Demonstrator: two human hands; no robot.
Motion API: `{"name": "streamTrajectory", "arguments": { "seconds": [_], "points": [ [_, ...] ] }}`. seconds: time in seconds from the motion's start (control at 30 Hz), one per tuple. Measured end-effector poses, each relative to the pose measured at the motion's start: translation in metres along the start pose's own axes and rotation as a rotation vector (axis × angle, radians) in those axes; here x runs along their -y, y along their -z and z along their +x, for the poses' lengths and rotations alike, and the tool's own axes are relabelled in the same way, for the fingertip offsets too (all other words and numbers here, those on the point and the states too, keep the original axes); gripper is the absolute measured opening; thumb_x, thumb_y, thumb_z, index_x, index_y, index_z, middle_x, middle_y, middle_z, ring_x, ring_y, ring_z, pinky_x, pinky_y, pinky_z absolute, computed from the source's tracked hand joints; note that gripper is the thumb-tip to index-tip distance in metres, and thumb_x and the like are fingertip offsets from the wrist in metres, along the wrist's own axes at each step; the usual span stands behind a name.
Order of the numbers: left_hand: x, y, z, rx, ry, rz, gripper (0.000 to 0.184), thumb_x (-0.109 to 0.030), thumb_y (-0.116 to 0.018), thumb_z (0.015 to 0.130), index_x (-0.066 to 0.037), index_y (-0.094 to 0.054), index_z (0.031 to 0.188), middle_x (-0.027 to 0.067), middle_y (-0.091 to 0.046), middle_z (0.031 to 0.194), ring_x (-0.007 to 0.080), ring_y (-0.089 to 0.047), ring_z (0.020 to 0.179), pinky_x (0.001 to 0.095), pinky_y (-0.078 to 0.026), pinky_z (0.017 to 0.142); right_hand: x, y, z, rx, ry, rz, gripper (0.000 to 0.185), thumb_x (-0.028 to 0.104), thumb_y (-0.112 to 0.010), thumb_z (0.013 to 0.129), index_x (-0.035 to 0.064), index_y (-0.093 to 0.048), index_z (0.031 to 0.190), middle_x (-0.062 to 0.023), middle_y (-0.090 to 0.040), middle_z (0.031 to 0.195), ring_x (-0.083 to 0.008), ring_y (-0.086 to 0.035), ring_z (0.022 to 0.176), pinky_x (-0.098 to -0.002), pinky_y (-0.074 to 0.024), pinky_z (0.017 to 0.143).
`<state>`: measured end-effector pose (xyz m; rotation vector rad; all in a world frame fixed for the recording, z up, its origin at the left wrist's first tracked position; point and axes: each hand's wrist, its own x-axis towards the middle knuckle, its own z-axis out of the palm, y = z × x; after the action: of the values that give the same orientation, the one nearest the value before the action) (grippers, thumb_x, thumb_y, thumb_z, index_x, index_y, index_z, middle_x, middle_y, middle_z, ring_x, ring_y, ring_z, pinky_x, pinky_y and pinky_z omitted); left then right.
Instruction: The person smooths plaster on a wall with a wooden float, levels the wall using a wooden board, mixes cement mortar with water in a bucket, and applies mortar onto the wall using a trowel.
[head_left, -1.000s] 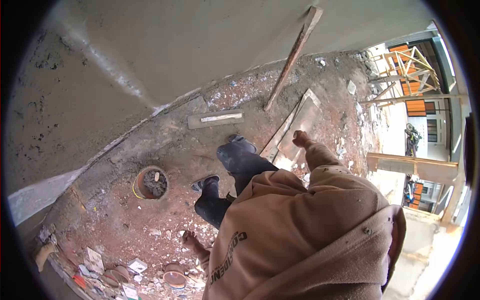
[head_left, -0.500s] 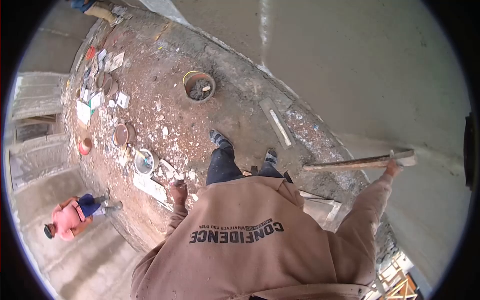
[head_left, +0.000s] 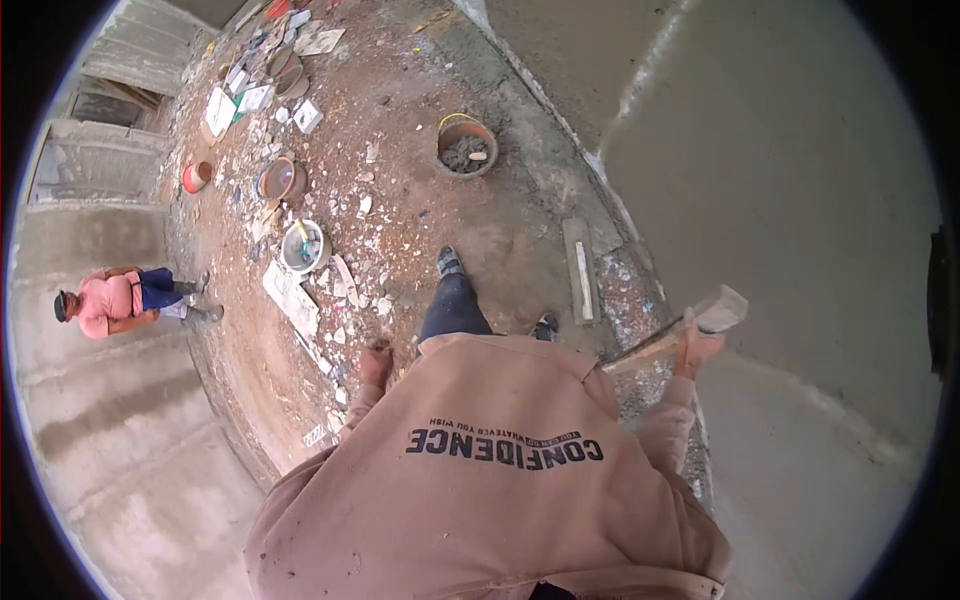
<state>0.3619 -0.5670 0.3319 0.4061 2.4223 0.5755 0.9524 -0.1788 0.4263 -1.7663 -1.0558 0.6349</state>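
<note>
My right hand (head_left: 697, 345) is closed around a long wooden plank (head_left: 722, 312) near its broad upper end, beside the grey plastered wall (head_left: 790, 200). The plank slants down to the left, and its lower end is hidden behind my sleeve. At my left side, my left hand (head_left: 376, 362) hangs with its fingers curled and nothing visible in it. Ahead of my feet stands a bucket of grey mortar (head_left: 465, 150) with a light-coloured handle sticking out. A long float with a pale handle (head_left: 582, 270) lies on the ground near the wall.
Rubble covers the ground (head_left: 400, 200) at the left. Among it are a white bucket (head_left: 304, 246), a brown bucket (head_left: 282, 180), a red bucket (head_left: 197, 177) and white boards (head_left: 290, 297). A person in a pink shirt (head_left: 105, 300) stands by the far-left wall.
My right hand took hold of the plank, which earlier leaned on the wall, and has brought it closer to my body. The view has swung round, and the person in pink now stands more upright.
</note>
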Motion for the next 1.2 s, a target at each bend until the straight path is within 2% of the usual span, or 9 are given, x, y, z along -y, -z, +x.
{"name": "streamTrajectory", "arguments": {
  "seconds": [0.23,0.47,0.57,0.67,0.87,0.97,1.03,1.13,1.2],
  "points": [
    [-0.357,0.110,0.029,0.190,-0.603,-0.765,0.056,-0.026,-0.075,0.089,0.005,-0.056,0.131,0.0174,-0.065,0.122,0.0252,-0.063,0.113,0.0368,-0.050,0.098,0.303,-0.219,-0.120,0.777,0.340,0.204,0.052,0.008,-0.081,0.064,-0.0025,-0.060,0.111,-0.0120,-0.066,0.101,-0.0200,-0.066,0.093,-0.0342,-0.0525,0.083],
    [-0.533,0.276,0.083,0.134,-1.280,-0.948,0.116,-0.065,-0.080,0.073,0.007,-0.029,0.149,0.0341,-0.049,0.140,0.0410,-0.050,0.133,0.0485,-0.041,0.112,0.487,-0.415,-0.214,0.887,0.720,0.421,0.055,0.017,-0.082,0.061,-0.0059,-0.060,0.106,-0.0212,-0.063,0.095,-0.0353,-0.066,0.088,-0.0419,-0.0529,0.080],
    [-0.566,0.333,0.138,-0.032,-1.361,-0.879,0.076,-0.043,-0.064,0.096,0.010,-0.036,0.143,0.0320,-0.058,0.128,0.0413,-0.063,0.114,0.0500,-0.054,0.098,0.545,-0.496,-0.236,0.917,0.805,0.483,0.056,0.020,-0.083,0.059,-0.0058,-0.059,0.102,-0.0230,-0.061,0.095,-0.0403,-0.064,0.089,-0.0452,-0.0519,0.079],
    [-0.597,0.374,0.200,-0.136,-1.390,-0.966,0.035,-0.012,-0.066,0.094,0.006,-0.053,0.121,0.0276,-0.069,0.105,0.0371,-0.071,0.092,0.0486,-0.060,0.085,0.591,-0.560,-0.244,0.863,0.790,0.599,0.060,0.020,-0.083,0.060,-0.0060,-0.056,0.106,-0.0225,-0.059,0.095,-0.0422,-0.063,0.090,-0.0464,-0.0514,0.080],
    [-0.678,0.408,0.327,0.061,-1.509,-0.986,0.028,0.003,-0.066,0.089,-0.001,-0.050,0.111,0.0309,-0.071,0.095,0.0349,-0.072,0.083,0.0471,-0.061,0.079,0.603,-0.681,-0.205,0.937,0.906,0.575,0.094,0.024,-0.083,0.067,-0.0022,-0.034,0.143,-0.0281,-0.045,0.131,-0.0401,-0.051,0.126,-0.0471,-0.0462,0.103],
    [-0.725,0.424,0.391,0.262,-1.551,-0.873,0.026,0.001,-0.064,0.090,-0.005,-0.051,0.112,0.0301,-0.070,0.100,0.0389,-0.071,0.088,0.0508,-0.059,0.084,0.543,-0.757,-0.175,1.197,0.269,0.479,0.094,0.027,-0.071,0.083,0.0014,-0.019,0.156,-0.0274,-0.029,0.154,-0.0420,-0.035,0.141,-0.0546,-0.0280,0.120],
    [-0.766,0.437,0.429,0.416,-1.607,-0.822,0.020,-0.004,-0.061,0.092,-0.008,-0.054,0.111,0.0313,-0.069,0.105,0.0431,-0.068,0.096,0.0562,-0.056,0.090,0.481,-0.839,-0.158,1.229,-0.525,0.636,0.078,0.040,-0.056,0.097,0.0026,-0.022,0.157,-0.0277,-0.030,0.156,-0.0437,-0.034,0.142,-0.0578,-0.0238,0.120],
    [-0.832,0.465,0.454,0.674,-1.552,-0.812,0.024,-0.005,-0.055,0.092,-0.009,-0.063,0.113,0.0317,-0.069,0.106,0.0459,-0.067,0.096,0.0590,-0.055,0.088,0.409,-0.957,-0.159,1.124,-1.231,0.890,0.078,0.050,-0.053,0.096,-0.0020,-0.032,0.149,-0.0324,-0.038,0.148,-0.0442,-0.039,0.139,-0.0616,-0.0308,0.114],
    [-0.864,0.489,0.464,0.634,-1.588,-0.747,0.011,-0.011,-0.061,0.091,-0.009,-0.067,0.100,0.0213,-0.072,0.099,0.0333,-0.069,0.096,0.0517,-0.052,0.094,0.380,-1.023,-0.148,1.045,-1.506,1.132,0.076,0.055,-0.051,0.098,-0.0019,-0.037,0.146,-0.0329,-0.041,0.146,-0.0462,-0.044,0.135,-0.0649,-0.0341,0.111]
  ]
}}
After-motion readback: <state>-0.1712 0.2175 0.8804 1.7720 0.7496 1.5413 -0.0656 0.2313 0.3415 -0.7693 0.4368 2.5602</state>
